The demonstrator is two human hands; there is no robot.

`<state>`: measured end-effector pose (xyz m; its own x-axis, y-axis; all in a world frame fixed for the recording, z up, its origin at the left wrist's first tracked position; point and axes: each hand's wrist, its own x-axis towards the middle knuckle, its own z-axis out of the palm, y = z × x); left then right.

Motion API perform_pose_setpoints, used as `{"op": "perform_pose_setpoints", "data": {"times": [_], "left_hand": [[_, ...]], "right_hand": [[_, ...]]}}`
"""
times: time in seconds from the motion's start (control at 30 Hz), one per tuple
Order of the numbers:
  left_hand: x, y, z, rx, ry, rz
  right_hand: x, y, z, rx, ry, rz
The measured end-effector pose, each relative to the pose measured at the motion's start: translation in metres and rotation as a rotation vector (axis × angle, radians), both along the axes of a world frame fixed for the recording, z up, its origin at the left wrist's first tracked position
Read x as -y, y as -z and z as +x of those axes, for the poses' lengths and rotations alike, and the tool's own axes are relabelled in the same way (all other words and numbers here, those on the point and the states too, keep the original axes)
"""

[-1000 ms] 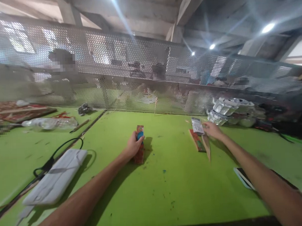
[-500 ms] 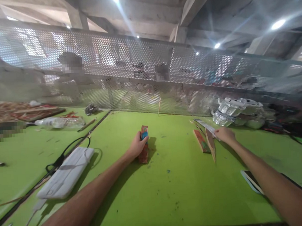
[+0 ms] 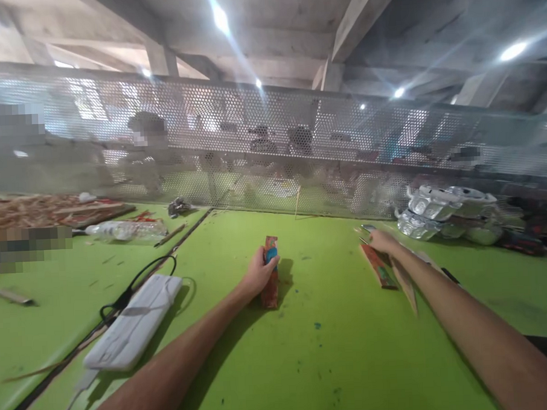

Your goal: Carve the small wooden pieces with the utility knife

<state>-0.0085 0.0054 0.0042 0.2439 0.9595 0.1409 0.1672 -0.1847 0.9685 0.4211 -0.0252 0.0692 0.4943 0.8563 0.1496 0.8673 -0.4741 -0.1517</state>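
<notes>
My left hand (image 3: 259, 272) grips a narrow reddish-brown wooden block (image 3: 272, 297) with a blue patch, standing out from the green tabletop (image 3: 334, 359). The thumb lies across the blue patch. On the right, my right hand (image 3: 382, 241) reaches to the far end of a small group of tools, its fingers drawn together beside a thin grey metal piece (image 3: 367, 227). What those fingers pinch is hidden. Just below the hand lies a second reddish wooden block (image 3: 378, 268) with a green patch. Beside it a pale pointed wooden strip (image 3: 404, 289) is partly covered by my forearm.
A white power strip (image 3: 136, 326) with cables lies at left, near the table seam. Farther left are a plastic bottle (image 3: 125, 231) and a heap of wood shavings (image 3: 24, 211). Shiny metal parts (image 3: 437, 207) are stacked at back right, before a perforated screen (image 3: 253, 151).
My right hand has moved left from the long metal strip to the far end of the tools. My left hand keeps hold of the block. The view has shifted slightly.
</notes>
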Motion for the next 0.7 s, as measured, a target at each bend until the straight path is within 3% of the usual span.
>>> {"op": "perform_pose_setpoints", "data": {"times": [0.13, 0.23, 0.33, 0.4, 0.53, 0.7], "left_hand": [[-0.001, 0.0, -0.001, 0.026, 0.015, 0.002], [-0.001, -0.002, -0.001, 0.03, 0.042, -0.008], [-0.002, -0.003, -0.001, 0.067, 0.06, -0.014], [-0.002, -0.005, -0.001, 0.089, 0.064, -0.028], [0.001, -0.01, -0.002, 0.079, 0.042, -0.034], [0.001, -0.01, -0.003, 0.099, 0.05, -0.033]], "right_hand": [[0.006, -0.02, 0.005, -0.025, 0.07, 0.006], [0.017, -0.032, -0.002, -0.109, 0.14, 0.228], [0.029, -0.038, -0.028, -0.549, 0.033, 0.585], [0.037, -0.04, -0.053, -0.861, -0.146, 0.681], [0.045, -0.037, -0.103, -1.222, -0.397, 0.613], [0.047, -0.024, -0.137, -1.306, -0.412, 0.478]]}}
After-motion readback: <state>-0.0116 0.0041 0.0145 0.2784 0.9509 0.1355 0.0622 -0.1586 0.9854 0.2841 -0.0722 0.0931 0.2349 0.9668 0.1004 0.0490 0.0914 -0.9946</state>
